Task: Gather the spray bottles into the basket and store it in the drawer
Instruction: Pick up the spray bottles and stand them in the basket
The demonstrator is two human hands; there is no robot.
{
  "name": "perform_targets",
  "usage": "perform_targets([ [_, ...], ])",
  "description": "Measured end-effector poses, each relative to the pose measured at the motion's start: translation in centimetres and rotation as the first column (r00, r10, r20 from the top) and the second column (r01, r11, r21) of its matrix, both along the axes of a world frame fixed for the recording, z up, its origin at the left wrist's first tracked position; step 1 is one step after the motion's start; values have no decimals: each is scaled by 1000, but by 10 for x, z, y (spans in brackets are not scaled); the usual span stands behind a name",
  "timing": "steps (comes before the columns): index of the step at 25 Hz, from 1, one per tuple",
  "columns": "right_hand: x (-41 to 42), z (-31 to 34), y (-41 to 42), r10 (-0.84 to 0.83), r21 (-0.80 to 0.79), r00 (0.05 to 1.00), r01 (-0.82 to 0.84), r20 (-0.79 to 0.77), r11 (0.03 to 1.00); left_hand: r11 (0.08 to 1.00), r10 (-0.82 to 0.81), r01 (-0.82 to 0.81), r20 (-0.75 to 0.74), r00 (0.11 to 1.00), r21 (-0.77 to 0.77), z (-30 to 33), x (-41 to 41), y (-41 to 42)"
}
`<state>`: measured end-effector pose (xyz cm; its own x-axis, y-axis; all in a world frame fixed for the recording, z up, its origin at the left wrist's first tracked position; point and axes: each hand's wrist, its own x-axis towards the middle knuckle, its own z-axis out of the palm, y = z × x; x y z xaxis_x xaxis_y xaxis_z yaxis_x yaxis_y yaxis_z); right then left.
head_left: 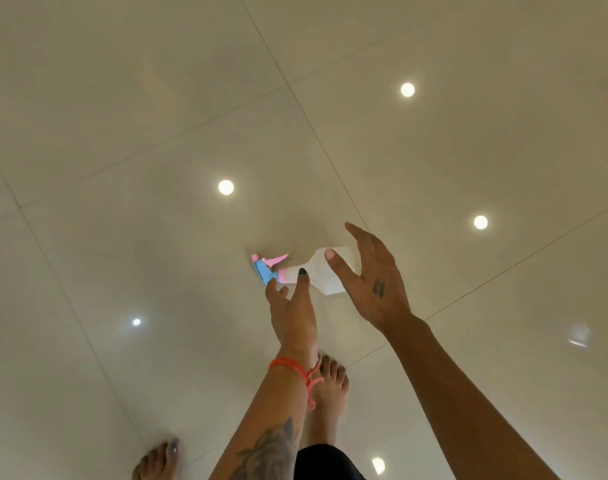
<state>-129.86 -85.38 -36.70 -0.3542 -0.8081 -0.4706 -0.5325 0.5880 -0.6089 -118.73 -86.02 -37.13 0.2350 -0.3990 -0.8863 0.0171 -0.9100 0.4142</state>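
A white spray bottle [321, 270] with a pink and blue trigger head lies on its side on the glossy floor, head pointing left. My left hand [292, 313], with an orange cord at the wrist, reaches down over the bottle's neck with fingers apart and holds nothing. My right hand [372, 275] hovers just right of the bottle's body, fingers spread, thumb over the white body. I cannot tell whether either hand touches the bottle. No basket or drawer is in view.
Pale glossy floor tiles [122, 133] with dark grout lines fill the view and mirror round ceiling lights [226, 187]. My bare feet [327, 386] stand just below the bottle, one at the lower left [160, 460].
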Motion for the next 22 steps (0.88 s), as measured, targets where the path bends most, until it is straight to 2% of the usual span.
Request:
perform_targets([
  [4,-18,-61,-7,204,74,974,-197,-97,978,956,270,-257,-75,960,144,-62,-19,1],
  [7,-21,-95,-9,309,130,943,-294,-120,947,905,407,-371,-168,898,210,-97,-26,-1],
  [12,-24,-124,-11,305,143,952,-301,-7,943,830,553,-491,-275,786,264,-123,-33,-8],
  [14,-24,-125,-11,287,123,958,-286,12,950,824,563,-501,-289,774,263,-123,-34,-9],
  [17,-19,-117,-8,249,103,968,-250,24,963,853,517,-454,-286,807,258,-110,-27,-13],
  [22,22,-69,-3,207,39,977,-209,49,977,881,469,-427,-264,843,201,-57,15,-16],
])
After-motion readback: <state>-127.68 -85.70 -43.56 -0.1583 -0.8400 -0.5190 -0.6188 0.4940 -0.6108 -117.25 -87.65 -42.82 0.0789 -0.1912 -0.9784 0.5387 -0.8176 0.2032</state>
